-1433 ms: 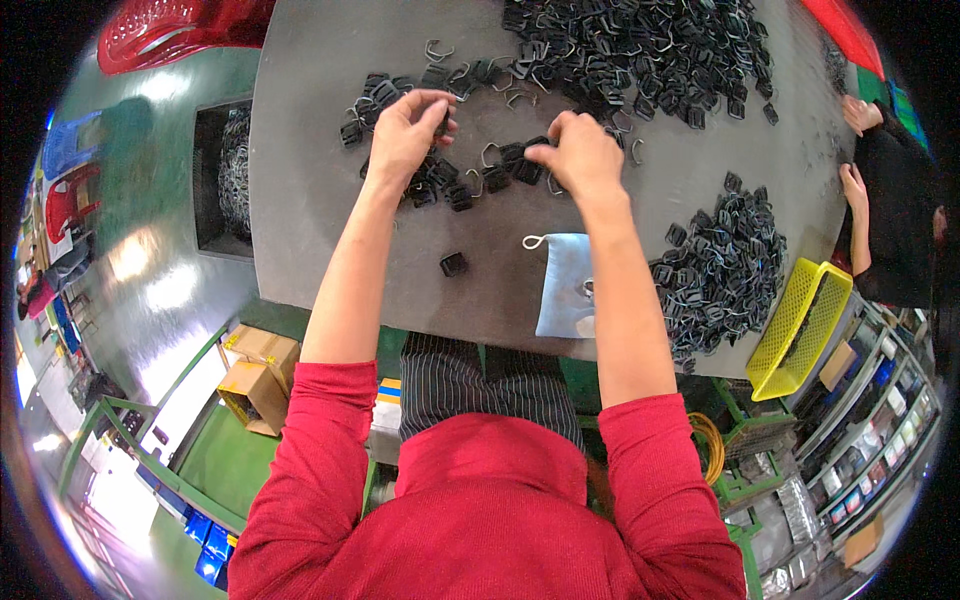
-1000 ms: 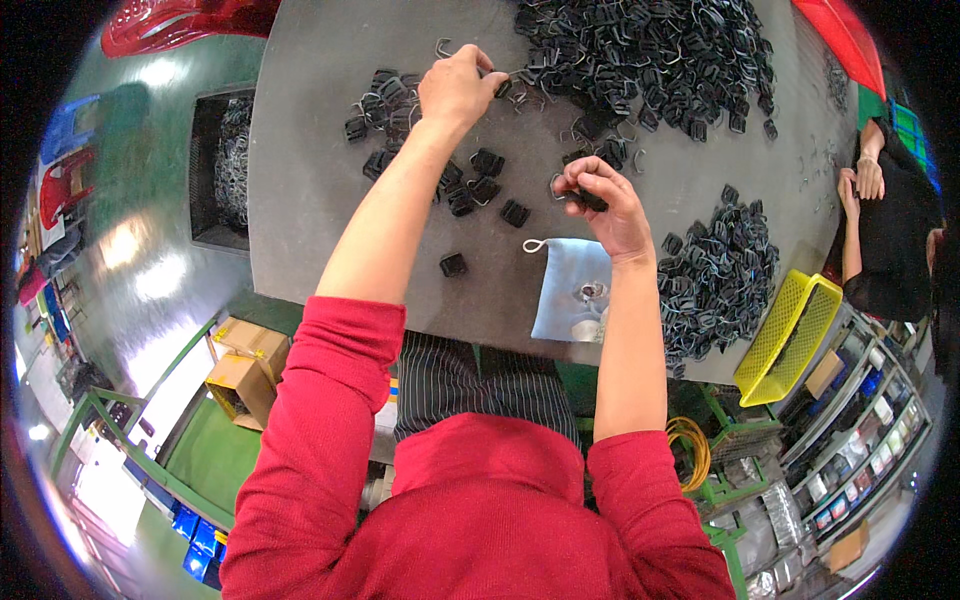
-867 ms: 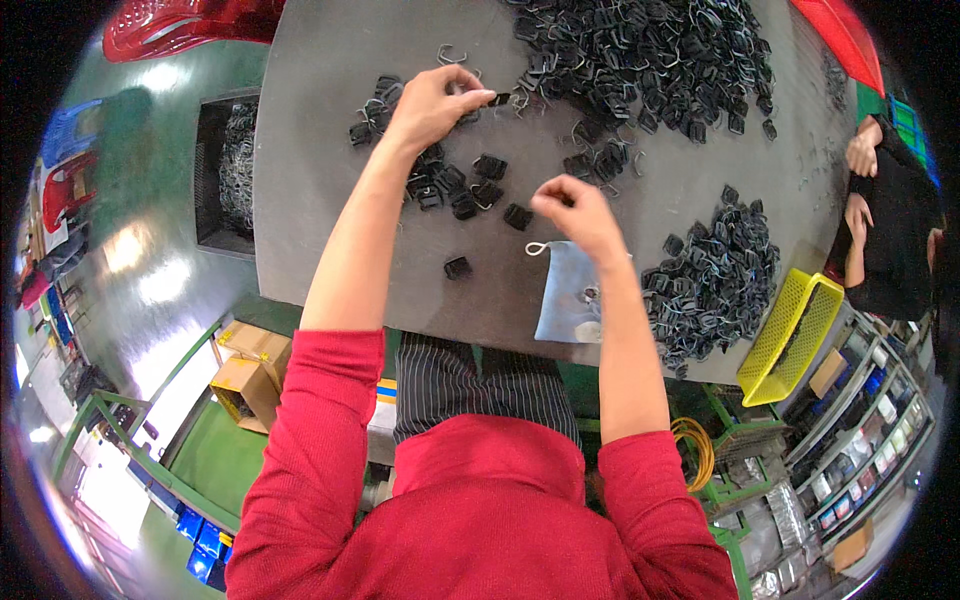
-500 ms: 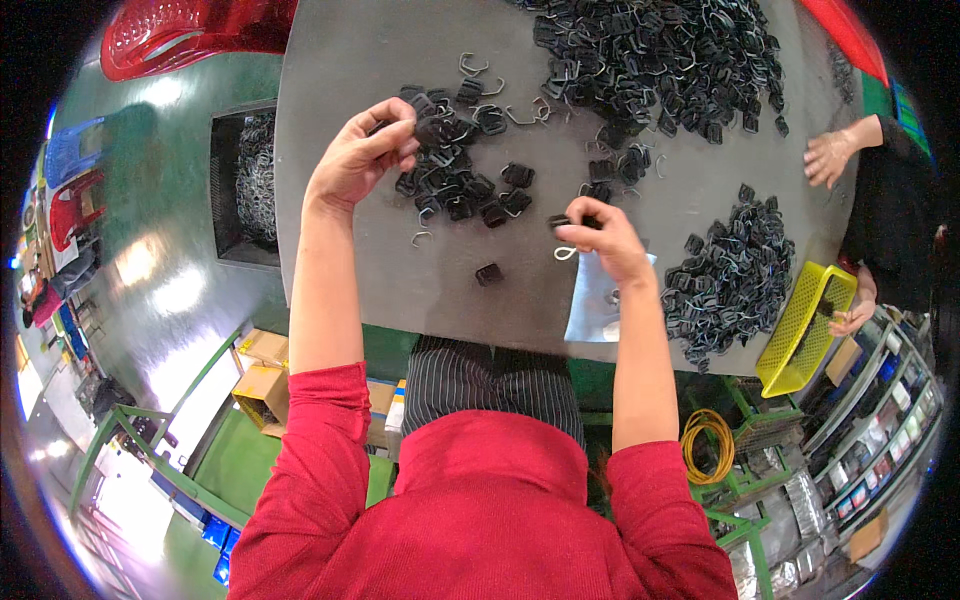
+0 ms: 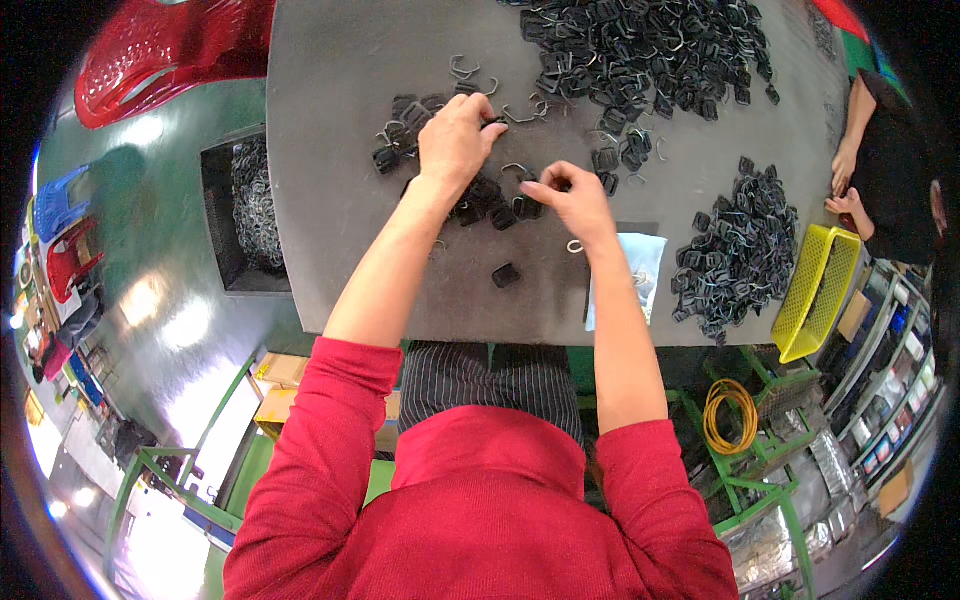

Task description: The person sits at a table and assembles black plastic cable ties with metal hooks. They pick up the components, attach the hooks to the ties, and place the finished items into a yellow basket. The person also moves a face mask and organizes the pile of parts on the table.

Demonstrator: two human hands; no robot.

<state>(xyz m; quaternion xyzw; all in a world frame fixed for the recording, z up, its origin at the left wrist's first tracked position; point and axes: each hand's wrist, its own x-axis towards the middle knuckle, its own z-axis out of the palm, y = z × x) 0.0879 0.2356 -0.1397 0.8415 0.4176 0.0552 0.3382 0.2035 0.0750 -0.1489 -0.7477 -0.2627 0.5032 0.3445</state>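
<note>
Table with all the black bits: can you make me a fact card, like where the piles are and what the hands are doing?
Table: grey
Big pile: black pieces, far side
Small pile: black pieces, right side
Lone piece: black, near side
Left grip: seems to pinch a black piece
Right grip: fingers curled, beside loose pieces; can't tell if it holds one
Pouch: light blue, partly hidden by the right forearm
Basket: yellow, right of the small pile
</note>
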